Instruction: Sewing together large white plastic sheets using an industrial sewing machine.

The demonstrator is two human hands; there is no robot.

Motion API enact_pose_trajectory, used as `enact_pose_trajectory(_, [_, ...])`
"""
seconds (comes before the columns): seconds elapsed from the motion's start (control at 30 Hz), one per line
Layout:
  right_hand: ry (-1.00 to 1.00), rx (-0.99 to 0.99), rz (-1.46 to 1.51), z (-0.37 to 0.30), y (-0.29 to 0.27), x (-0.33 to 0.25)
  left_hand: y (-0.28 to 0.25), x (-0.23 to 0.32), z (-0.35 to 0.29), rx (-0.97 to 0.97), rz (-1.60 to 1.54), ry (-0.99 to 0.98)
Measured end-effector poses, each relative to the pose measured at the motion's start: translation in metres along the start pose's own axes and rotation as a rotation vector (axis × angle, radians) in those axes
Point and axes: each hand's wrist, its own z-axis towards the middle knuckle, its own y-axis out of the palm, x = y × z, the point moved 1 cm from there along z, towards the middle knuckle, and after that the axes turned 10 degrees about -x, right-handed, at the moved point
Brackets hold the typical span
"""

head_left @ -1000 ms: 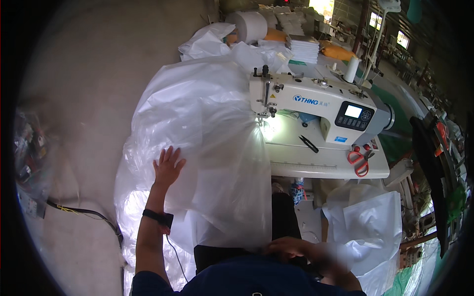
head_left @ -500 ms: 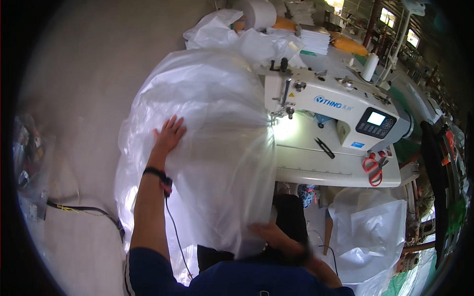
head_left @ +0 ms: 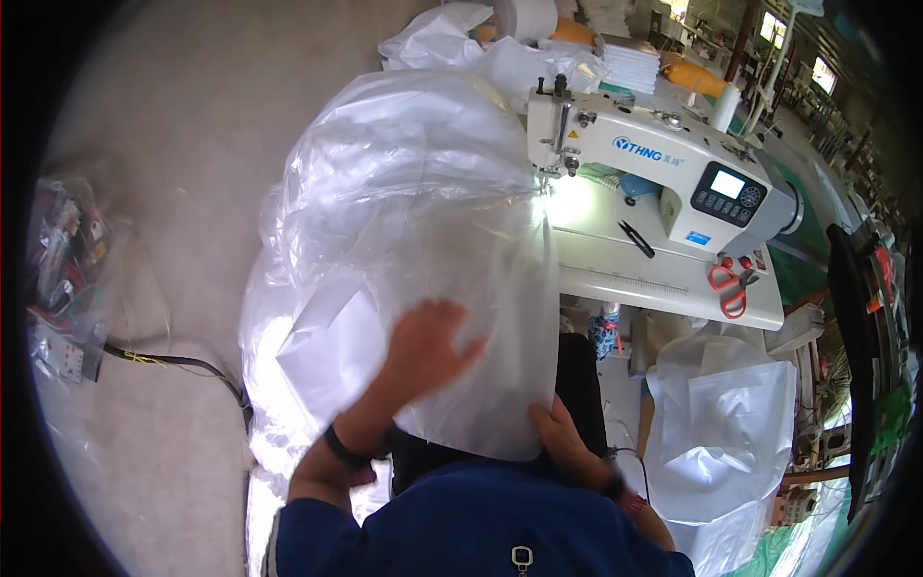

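A large sheet of translucent white plastic spreads over my lap and bulges up to the left of the sewing machine. Its right edge runs under the lit needle area of the machine. My left hand, slightly blurred, is over the middle of the sheet with fingers spread, holding nothing; whether it touches the plastic I cannot tell. At the sheet's near right corner, my right hand pinches the edge, its thumb on top and the other fingers partly hidden.
On the machine bed lie black thread snips and red-handled scissors. More white plastic hangs below the table at right. A black cable crosses the floor at left beside a clear bag of mixed items.
My left hand has moved from the sheet's left side toward me and to the right. A fold of the plastic now shows at left. My right hand stays at the near edge.
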Motion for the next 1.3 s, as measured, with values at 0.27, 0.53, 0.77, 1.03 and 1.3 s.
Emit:
enact_pose_trajectory(0.27, [-0.193,0.117,-0.201,-0.013,-0.003,0.006,0.049,0.038,-0.057,-0.35,-0.222,-0.151])
enact_pose_trajectory(0.53, [-0.224,-0.006,0.167,-0.035,0.002,-0.015,0.027,0.127,-0.052,-0.721,-0.815,-0.084])
enact_pose_trajectory(0.77, [-0.101,-0.067,0.28,-0.056,0.005,-0.04,0.035,0.143,-0.074,-0.673,-0.593,0.227])
enact_pose_trajectory(1.03, [-0.074,-0.054,0.105,-0.063,0.008,-0.045,-0.016,-0.013,-0.106,-0.581,-0.434,-0.625])
enact_pose_trajectory(1.3, [0.003,-0.051,0.09,-0.067,0.014,-0.051,0.006,-0.112,-0.087,0.639,-2.385,-0.154])
